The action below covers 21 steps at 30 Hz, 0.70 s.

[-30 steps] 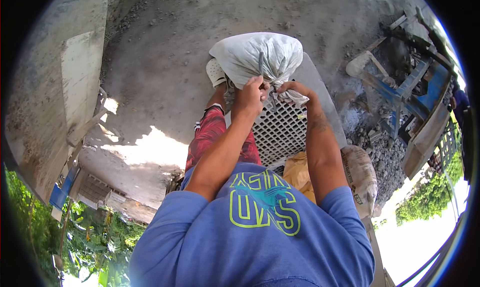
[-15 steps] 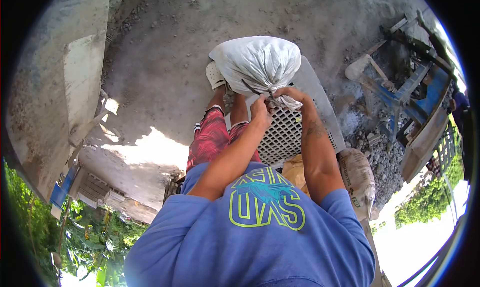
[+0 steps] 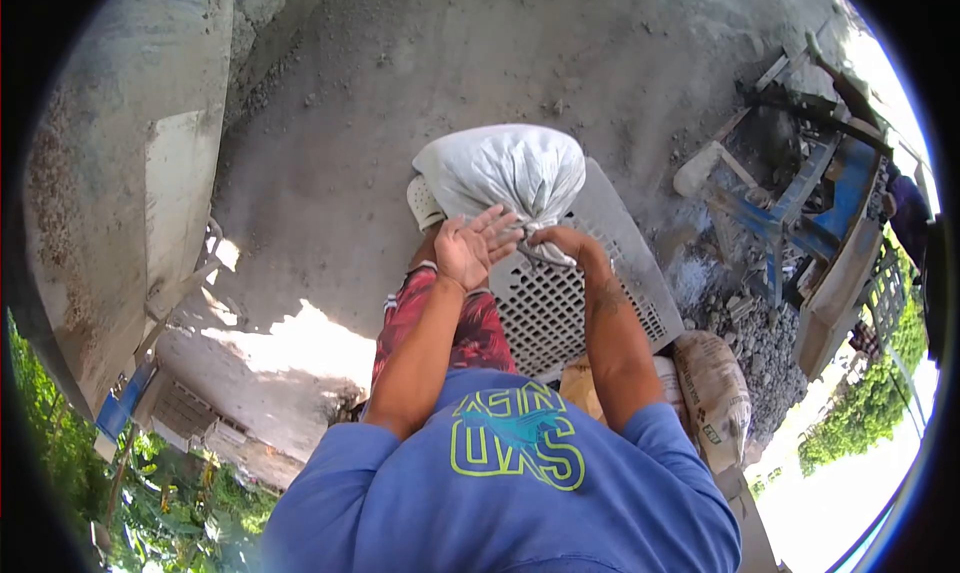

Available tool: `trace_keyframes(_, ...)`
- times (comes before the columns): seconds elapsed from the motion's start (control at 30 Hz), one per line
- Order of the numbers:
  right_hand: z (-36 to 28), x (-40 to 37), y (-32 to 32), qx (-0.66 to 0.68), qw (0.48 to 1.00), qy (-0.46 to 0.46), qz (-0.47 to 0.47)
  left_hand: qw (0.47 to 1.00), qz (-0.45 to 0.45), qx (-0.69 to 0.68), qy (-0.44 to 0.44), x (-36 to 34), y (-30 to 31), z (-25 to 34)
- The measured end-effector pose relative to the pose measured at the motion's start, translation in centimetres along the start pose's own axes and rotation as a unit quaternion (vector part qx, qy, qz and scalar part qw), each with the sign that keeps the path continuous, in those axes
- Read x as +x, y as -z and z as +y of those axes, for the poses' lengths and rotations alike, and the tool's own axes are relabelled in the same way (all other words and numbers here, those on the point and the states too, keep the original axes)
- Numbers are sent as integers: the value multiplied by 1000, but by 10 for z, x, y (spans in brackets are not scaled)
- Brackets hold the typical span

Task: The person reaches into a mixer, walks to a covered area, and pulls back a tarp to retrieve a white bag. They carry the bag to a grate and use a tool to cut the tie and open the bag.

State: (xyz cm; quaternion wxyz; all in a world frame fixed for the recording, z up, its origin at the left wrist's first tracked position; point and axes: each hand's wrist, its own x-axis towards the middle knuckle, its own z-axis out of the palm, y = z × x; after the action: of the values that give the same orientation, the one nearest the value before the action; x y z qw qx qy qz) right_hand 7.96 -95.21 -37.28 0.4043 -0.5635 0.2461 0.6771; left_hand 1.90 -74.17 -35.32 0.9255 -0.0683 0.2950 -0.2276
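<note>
A full white sack has its gathered neck pointing toward me, above a grey perforated plastic surface. My right hand is closed on the bunched neck, where a dark tie shows in part. Just left of the neck, my left hand is open, palm turned up and fingers spread, with nothing in it.
Several filled bags, one a printed brown bag, lie at right beside grey rubble. A blue metal frame stands at far right. At left is a large rusty panel. A person shows partly at the right edge.
My left hand has let go of the tie at the sack's neck, moved left and opened. The right hand keeps its hold. The sack appears lower in view.
</note>
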Motion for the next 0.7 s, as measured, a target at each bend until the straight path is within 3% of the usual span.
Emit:
trace_keyframes(0.03, 8, 8, 4, -50, 997, 55, 26, 996, 68, 60, 6, 8, 11, -5)
trace_keyframes(0.07, 14, 14, 6, -62, 996, 49, 50, 961, 221, 164, 4, 22, 39, -15)
trace_keyframes(0.1, 9, 13, 8, -83, 992, 95, 24, 935, 282, 213, -20, 32, 60, -28)
trace_keyframes(0.13, 9, 13, 5, -113, 984, 133, 27, 939, 274, 205, -35, 38, 74, -35)
trace_keyframes(0.17, 17, 24, 5, -65, 993, 93, 37, 924, 328, 191, -42, 42, 66, -43)
trace_keyframes(0.27, 28, 43, 6, -64, 995, 27, 75, 931, 333, 142, -36, 48, 55, -54)
trace_keyframes(0.4, 19, 24, 3, -72, 995, 69, 26, 931, 348, 63, -94, 51, 41, -68)
trace_keyframes(0.5, 8, 9, -1, -99, 992, 61, 47, 920, 371, 50, -116, 63, 79, -70)
trace_keyframes(0.57, 28, 36, 9, -101, 993, 40, 50, 932, 348, 98, -18, 65, 99, -60)
trace_keyframes(0.6, 18, 26, 5, -115, 991, 44, 42, 932, 348, 92, -33, 66, 99, -56)
trace_keyframes(0.7, -16, -20, -13, -137, 989, 50, 38, 946, 304, 105, 30, 58, 72, -63)
